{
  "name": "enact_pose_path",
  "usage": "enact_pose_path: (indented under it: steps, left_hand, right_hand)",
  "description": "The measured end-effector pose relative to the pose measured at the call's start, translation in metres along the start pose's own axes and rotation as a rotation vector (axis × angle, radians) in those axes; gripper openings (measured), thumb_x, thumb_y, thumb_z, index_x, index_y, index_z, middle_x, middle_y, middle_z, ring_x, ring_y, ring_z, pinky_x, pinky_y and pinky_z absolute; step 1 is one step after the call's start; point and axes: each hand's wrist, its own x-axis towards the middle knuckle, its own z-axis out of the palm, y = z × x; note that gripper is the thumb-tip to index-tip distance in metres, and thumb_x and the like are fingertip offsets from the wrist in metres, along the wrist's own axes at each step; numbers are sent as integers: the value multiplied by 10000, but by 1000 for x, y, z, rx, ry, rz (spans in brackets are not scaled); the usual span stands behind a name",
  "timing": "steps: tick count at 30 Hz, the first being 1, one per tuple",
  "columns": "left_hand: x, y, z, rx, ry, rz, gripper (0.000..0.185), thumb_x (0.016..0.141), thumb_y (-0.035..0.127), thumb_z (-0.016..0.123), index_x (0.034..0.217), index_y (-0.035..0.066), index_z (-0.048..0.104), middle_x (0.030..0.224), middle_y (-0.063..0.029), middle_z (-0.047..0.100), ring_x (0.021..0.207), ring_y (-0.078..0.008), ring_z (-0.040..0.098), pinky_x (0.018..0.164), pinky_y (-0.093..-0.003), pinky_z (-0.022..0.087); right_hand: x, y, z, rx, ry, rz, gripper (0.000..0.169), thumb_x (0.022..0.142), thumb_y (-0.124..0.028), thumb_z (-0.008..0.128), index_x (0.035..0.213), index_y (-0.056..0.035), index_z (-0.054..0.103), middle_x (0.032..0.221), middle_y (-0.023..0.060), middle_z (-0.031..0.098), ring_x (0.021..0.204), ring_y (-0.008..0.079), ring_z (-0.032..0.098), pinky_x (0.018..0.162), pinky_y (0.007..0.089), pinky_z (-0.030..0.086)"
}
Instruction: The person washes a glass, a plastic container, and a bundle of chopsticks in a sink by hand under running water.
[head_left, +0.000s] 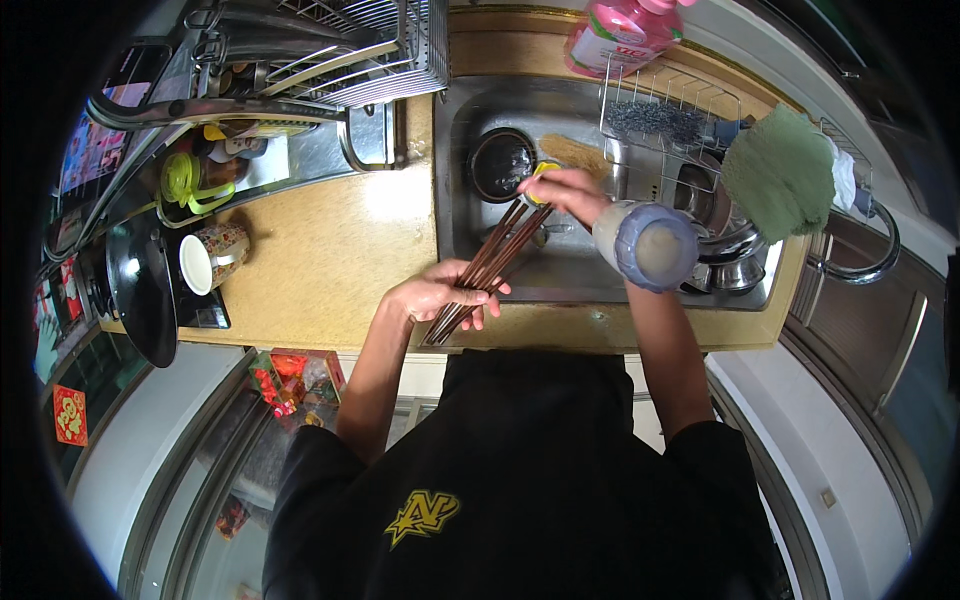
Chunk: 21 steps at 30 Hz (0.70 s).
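My left hand (454, 295) is closed around a bundle of dark brown chopsticks (487, 259), slanting over the sink's front edge. At their far ends, my right hand (568, 193) grips a small yellow and pale sponge-like pad (545, 171), which touches or lies very near the chopsticks. Beneath is a stainless steel sink (585, 266). In it, a dark round bowl (501, 165) sits left of my right hand, and a tan scrubbing pad (576, 152) lies behind it. A faucet's cylindrical filter (656, 246) covers part of my right forearm. Something metallic under the chopsticks is partly hidden.
On the right, a wire basket (671, 90) holds a steel-wool brush (652, 122); a green cloth (780, 174) hangs nearby. Metal bowls (739, 274) stand below. A pink detergent bottle (626, 34) is behind the sink. Left are a patterned mug (217, 255), dark lid (141, 285) and dish rack (375, 71).
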Motion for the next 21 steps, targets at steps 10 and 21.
enact_pose_path:
  steps: [10, 21]
  left_hand:
    - [-1, 0, 6, -31, -37, 33, 349, 1001, 86, 538, 1326, -36, 501, 1018, -148, 673, 800, -211, 693, 691, -328, 589]
    - [-18, -7, 13, -217, -64, 215, 390, 965, 56, 591, 1335, -4, 485, 948, -129, 662, 704, -189, 677, 599, -289, 551]
  right_hand:
    - [18, 24, -16, 560, 601, -118, 191, 924, -262, 666, 963, -79, 629, 710, 4, 545, 635, 84, 487, 510, 224, 357]
    - [20, 49, -39, 471, 864, -429, 259, 1016, -301, 560, 1016, -43, 579, 658, 32, 561, 486, 99, 459, 431, 256, 360]
